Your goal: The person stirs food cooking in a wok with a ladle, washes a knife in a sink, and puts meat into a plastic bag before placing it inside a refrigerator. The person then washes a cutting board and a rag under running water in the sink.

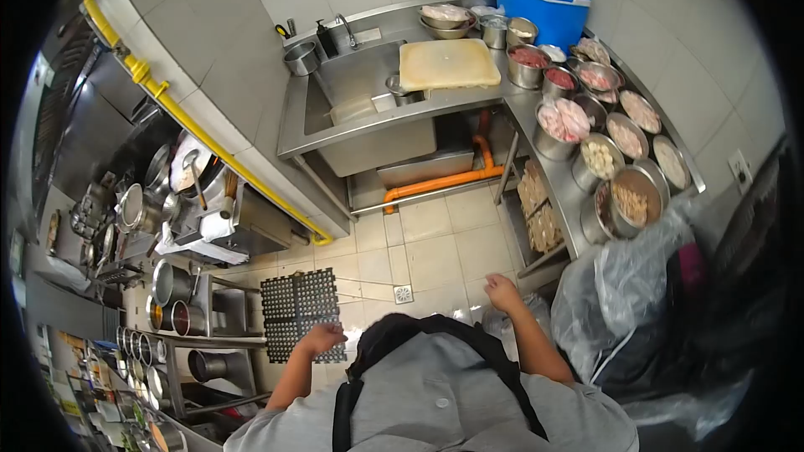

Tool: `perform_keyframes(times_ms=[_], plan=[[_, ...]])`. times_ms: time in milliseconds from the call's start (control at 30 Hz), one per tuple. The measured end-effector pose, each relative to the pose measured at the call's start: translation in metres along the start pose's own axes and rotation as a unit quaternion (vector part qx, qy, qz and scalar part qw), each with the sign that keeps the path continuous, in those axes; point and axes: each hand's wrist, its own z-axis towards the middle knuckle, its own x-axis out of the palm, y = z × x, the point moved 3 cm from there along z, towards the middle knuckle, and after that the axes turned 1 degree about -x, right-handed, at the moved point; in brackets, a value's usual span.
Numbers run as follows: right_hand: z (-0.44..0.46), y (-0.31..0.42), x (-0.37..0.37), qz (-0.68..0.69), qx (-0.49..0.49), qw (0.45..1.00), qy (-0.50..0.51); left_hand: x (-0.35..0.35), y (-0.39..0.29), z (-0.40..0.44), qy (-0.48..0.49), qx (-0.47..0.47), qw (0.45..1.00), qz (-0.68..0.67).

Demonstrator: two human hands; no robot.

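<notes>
My left hand [323, 338] hangs in front of my body with its fingers curled in, and nothing shows in it. Below it lies a black perforated rubber mat [300, 310]. To the other side, my right hand [502, 293] is raised over the tiled floor, fingers loosely bent and holding nothing visible. A clear plastic bag [620, 285] is to its right, draped beside the steel counter. Neither hand touches any object.
Ahead is a steel sink [360, 75] with a yellowed cutting board [449, 64]. Several metal containers of food, including one of white pieces [600, 159], line the right counter beneath a blue cooler [543, 8]. At left are a stove with a wok [186, 169] and a yellow pipe [180, 109].
</notes>
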Motion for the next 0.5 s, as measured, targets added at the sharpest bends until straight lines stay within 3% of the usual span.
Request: perform_keyframes(times_ms=[67,100,167,267,300,400,500], plan=[[0.063,0.051,-0.028,0.002,0.037,0.999,0.025,-0.004,-0.003,0.015,0.051,-0.071,0.976,-0.199],[0.096,0.058,-0.029,0.038,0.022,0.999,0.029,-0.019,-0.014,0.029,0.055,-0.071,0.976,-0.201],[0.153,0.070,-0.031,0.070,0.019,0.997,0.034,-0.043,-0.042,0.067,0.115,-0.047,0.897,-0.425],[0.241,0.117,-0.054,0.090,0.002,0.990,0.112,-0.128,-0.115,0.157,0.125,0.039,0.872,-0.472],[0.274,0.136,-0.065,0.112,-0.011,0.991,0.076,-0.173,-0.159,0.179,0.107,0.068,0.893,-0.431],[0.378,0.178,-0.091,0.115,-0.021,0.993,-0.022,-0.290,-0.265,0.281,0.113,0.220,0.872,-0.422],[0.500,0.194,-0.125,0.030,0.026,0.991,-0.124,-0.393,-0.354,0.430,0.012,0.283,0.860,-0.425]])
